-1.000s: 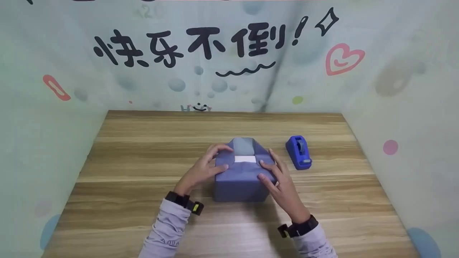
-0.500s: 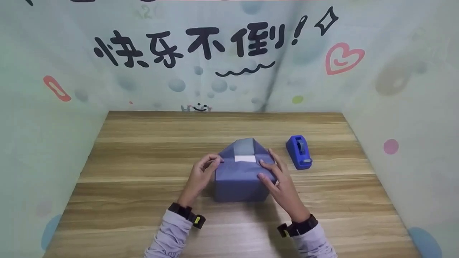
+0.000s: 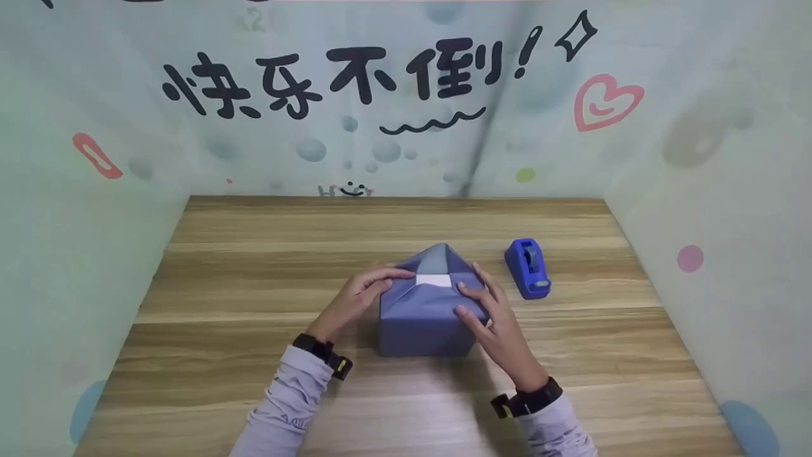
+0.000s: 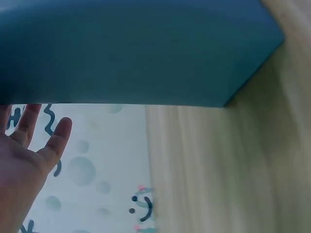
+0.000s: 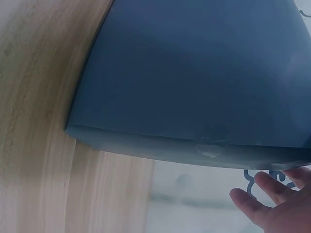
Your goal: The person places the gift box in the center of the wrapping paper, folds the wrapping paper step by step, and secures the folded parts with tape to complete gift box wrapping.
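Observation:
A box wrapped in blue-grey wrapping paper (image 3: 422,333) stands on the table, its top part-folded with a white patch (image 3: 433,280) showing at the centre. A pointed flap (image 3: 434,259) rises at the far side. At the left top edge my left hand (image 3: 355,298) pinches the folded paper between thumb and forefinger, the forefinger reaching over the top. My right hand (image 3: 504,333) rests along the right side, its thumb and a finger pressing on the top. Both wrist views show the paper-covered sides close up, with outstretched fingers (image 4: 60,136) beyond; fingertips on top are hidden there.
A blue tape dispenser (image 3: 528,268) stands to the right of the box, beyond my right hand. The wood-grain table (image 3: 254,266) is bounded by printed cloth walls (image 3: 266,152) at the back and sides.
My left hand drew back to the left edge with the paper pinched, then came forward over the top. The left paper is now folded inward and the far flap has narrowed to a point.

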